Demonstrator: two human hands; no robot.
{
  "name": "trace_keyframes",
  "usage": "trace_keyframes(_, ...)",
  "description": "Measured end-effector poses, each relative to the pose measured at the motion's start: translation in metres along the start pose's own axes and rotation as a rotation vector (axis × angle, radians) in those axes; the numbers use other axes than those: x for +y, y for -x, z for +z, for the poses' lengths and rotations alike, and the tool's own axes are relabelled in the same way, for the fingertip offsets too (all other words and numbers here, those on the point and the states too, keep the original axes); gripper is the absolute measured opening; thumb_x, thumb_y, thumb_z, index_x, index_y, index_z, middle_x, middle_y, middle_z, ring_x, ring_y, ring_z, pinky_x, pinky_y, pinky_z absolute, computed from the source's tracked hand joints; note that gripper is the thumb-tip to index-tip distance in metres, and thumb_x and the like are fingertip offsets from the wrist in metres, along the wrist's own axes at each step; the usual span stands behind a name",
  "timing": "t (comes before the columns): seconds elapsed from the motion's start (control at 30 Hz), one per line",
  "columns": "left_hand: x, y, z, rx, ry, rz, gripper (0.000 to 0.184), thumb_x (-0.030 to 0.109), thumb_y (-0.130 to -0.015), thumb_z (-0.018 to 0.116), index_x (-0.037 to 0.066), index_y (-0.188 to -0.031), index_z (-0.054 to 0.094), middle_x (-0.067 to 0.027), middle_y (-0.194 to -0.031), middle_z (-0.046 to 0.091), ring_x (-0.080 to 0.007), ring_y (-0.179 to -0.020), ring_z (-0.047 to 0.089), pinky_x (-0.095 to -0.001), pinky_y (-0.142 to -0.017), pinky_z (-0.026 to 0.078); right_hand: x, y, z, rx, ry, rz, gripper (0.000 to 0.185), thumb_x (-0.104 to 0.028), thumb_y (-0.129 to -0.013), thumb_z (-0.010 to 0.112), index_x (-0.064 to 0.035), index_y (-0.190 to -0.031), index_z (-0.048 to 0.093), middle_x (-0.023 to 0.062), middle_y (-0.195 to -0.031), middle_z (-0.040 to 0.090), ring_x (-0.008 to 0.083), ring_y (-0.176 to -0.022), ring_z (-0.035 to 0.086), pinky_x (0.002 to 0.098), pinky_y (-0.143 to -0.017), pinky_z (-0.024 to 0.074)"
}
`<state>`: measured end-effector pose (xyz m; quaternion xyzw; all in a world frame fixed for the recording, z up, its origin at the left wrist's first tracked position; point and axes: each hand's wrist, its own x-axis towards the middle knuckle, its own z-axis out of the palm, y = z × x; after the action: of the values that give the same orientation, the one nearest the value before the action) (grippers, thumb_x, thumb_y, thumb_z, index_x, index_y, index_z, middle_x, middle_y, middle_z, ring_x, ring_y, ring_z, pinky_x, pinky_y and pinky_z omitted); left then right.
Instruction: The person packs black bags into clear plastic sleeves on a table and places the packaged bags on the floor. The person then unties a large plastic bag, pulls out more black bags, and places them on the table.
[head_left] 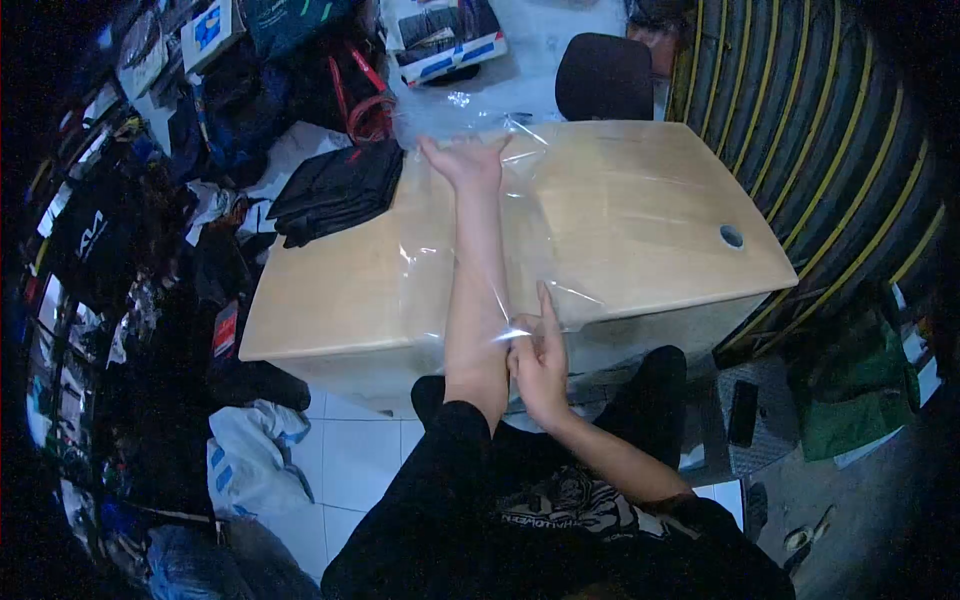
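Note:
A large clear plastic bag (530, 235) stretches over the table from its near edge to the far side. My left arm reaches straight forward and appears to be inside the bag. At the far end my left hand (468, 163) has its palm up and its fingers spread, with the plastic around it. Near the table's front edge, my right hand (540, 370) pinches the near edge of the bag beside my left forearm, its index finger pointing forward. A stack of folded black cloth-like items (340, 190) lies on the table to the left of the bag.
The light wooden table (650, 220) has a round hole at its right. Beyond it are a dark chair back (604, 78) and more clear plastic. Piled bags and clothes crowd the left. A ribbed shutter-like panel (830, 150) and a green bag (850, 380) are on the right.

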<state>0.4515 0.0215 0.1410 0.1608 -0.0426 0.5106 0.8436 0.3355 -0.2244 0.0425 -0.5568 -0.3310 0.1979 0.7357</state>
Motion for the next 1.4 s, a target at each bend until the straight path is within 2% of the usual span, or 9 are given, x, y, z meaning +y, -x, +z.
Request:
trace_keyframes(0.07, 0.001, 0.015, 0.009, -0.026, -0.001, 0.038, 0.09, 0.072, -0.081, 0.033, 0.027, -0.146, -0.01, -0.0029, -0.153, -0.013, -0.0287, -0.141, -0.013, -0.0746, -0.098, 0.0, 0.024, -0.009, 0.008, 0.098, 0.189, -0.156, 0.051, -0.03, -0.1, 0.034, -0.0045, -0.143, 0.026, 0.0127, -0.107, 0.056, 0.019, -0.093, 0.057, 0.0294, -0.078, 0.0474)
trace_keyframes(0.2, 0.001, 0.034, 0.013, -0.026, 0.134, 0.031, 0.078, 0.066, -0.085, 0.032, 0.035, -0.145, -0.006, -0.0003, -0.153, -0.013, -0.0263, -0.141, -0.012, -0.0753, -0.099, 0.001, 0.027, -0.059, 0.011, 0.008, -0.044, -0.049, 0.057, -0.037, -0.098, 0.036, 0.0028, -0.138, 0.032, 0.0198, -0.14, 0.036, 0.0268, -0.128, 0.036, 0.0358, -0.107, 0.0251)
trace_keyframes(0.53, 0.009, 0.117, 0.021, -0.102, 0.493, -0.039, 0.076, 0.06, -0.084, 0.044, 0.03, -0.145, 0.008, -0.0085, -0.151, 0.006, -0.0383, -0.138, 0.006, -0.078, -0.096, 0.011, 0.004, -0.227, 0.02, 0.016, -0.54, 0.008, 0.066, -0.052, -0.094, 0.037, -0.0042, -0.14, 0.029, 0.0194, -0.14, 0.034, 0.0326, -0.127, 0.036, 0.0476, -0.098, 0.0338)
trace_keyframes(0.73, 0.045, 0.104, 0.014, -0.138, -0.316, 0.437, 0.058, 0.028, -0.086, 0.056, 0.015, -0.136, 0.03, -0.016, -0.138, 0.034, -0.0382, -0.121, 0.039, -0.0642, -0.097, 0.035, -0.01, -0.245, 0.029, -0.101, -0.868, -0.004, 0.065, -0.055, -0.091, 0.042, -0.0154, -0.141, 0.026, 0.0186, -0.139, 0.033, 0.0354, -0.124, 0.038, 0.0572, -0.092, 0.0401)
trace_keyframes(0.8, 0.075, 0.078, -0.013, -0.076, -0.44, 0.566, 0.051, 0.014, -0.086, 0.059, 0.002, -0.131, 0.039, -0.0122, -0.124, 0.049, -0.0281, -0.107, 0.053, -0.0422, -0.081, 0.054, -0.021, -0.24, 0.019, -0.246, -0.9, -0.075, 0.066, -0.056, -0.091, 0.043, -0.0219, -0.143, 0.021, 0.0179, -0.139, 0.032, 0.0362, -0.124, 0.037, 0.0619, -0.091, 0.0401)
trace_keyframes(0.97, 0.056, 0.054, -0.02, 0.134, -0.752, 0.862, 0.036, 0.022, -0.096, 0.045, 0.002, -0.126, 0.046, -0.0117, -0.104, 0.057, -0.022, -0.089, 0.057, -0.0377, -0.076, 0.052, 0.005, -0.267, 0.036, -0.011, -0.924, -0.252, 0.082, -0.047, -0.088, 0.056, -0.0173, -0.146, 0.005, 0.0157, -0.147, 0.016, 0.034, -0.13, 0.031, 0.0509, -0.105, 0.0303)
trace_keyframes(1.07, 0.051, 0.001, -0.048, -0.474, -0.288, 0.376, 0.041, 0.015, -0.095, 0.048, 0.003, -0.132, 0.039, -0.0132, -0.105, 0.057, -0.022, -0.087, 0.057, -0.0362, -0.071, 0.053, -0.017, -0.255, 0.055, 0.023, -1.114, -0.024, 0.093, -0.059, -0.083, 0.055, -0.0184, -0.147, 0.001, 0.0144, -0.15, 0.007, 0.0335, -0.136, 0.018, 0.0543, -0.108, 0.0194)
trace_keyframes(1.2, 0.041, 0.019, 0.009, -0.113, -0.764, 0.67, 0.049, 0.006, -0.093, 0.046, 0.005, -0.14, 0.03, -0.0135, -0.121, 0.052, -0.0205, -0.095, 0.056, -0.0351, -0.067, 0.055, 0.02, -0.257, 0.022, -0.236, -0.924, 0.055, 0.101, -0.071, -0.079, 0.048, -0.017, -0.147, -0.004, 0.0085, -0.152, 0.003, 0.0342, -0.139, 0.008, 0.0616, -0.106, 0.0147)
trace_keyframes(1.4, 0.045, -0.009, -0.022, -0.032, -0.785, 0.636, 0.039, 0.007, -0.088, 0.056, 0.002, -0.126, 0.047, -0.0107, -0.127, 0.046, -0.0206, -0.103, 0.054, -0.032, -0.079, 0.054, -0.001, -0.25, 0.003, -0.004, -0.901, -0.134, 0.08, -0.014, -0.091, 0.051, -0.0232, -0.147, -0.006, 0.0075, -0.147, 0.019, 0.0311, -0.129, 0.034, 0.0565, -0.091, 0.0445)
